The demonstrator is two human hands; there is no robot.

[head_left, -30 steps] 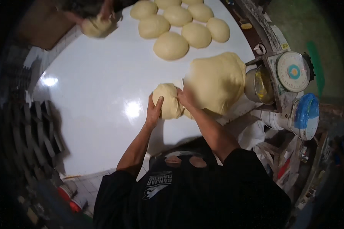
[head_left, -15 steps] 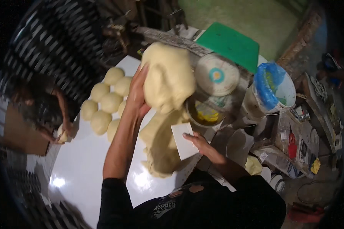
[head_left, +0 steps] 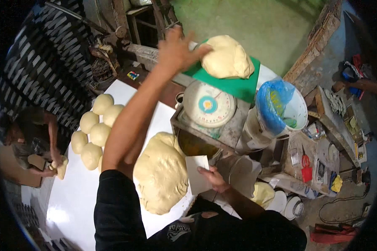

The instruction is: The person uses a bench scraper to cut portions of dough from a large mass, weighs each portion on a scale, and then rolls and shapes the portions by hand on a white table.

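Observation:
A lump of pale yellow dough point(head_left: 228, 57) rests on the green platform point(head_left: 238, 88) of a dial scale point(head_left: 208, 104). Just left of that lump my left hand point(head_left: 178, 51) is raised with its fingers spread, somewhat blurred; it holds nothing. My right hand point(head_left: 215, 179) grips a flat white dough scraper point(head_left: 197, 173), thumb on its face, close to the table's right edge. Between my arms a large, flattened mass of dough point(head_left: 161, 173) lies on the white table point(head_left: 77, 201). Several round dough balls point(head_left: 100, 134) sit together on the left, some partly hidden behind my left forearm.
A metal bowl point(head_left: 197, 144) stands below the scale. A white bucket with a blue plastic bag point(head_left: 274, 102) is to its right. Farther right, a wooden shelf point(head_left: 297, 154) holds small items. At far left another person point(head_left: 33, 142) handles a piece of dough point(head_left: 62, 167).
The dough lump that my left hand held over the table is now on the scale's platform, and that hand has let go. My right hand still holds the scraper. My view has shifted.

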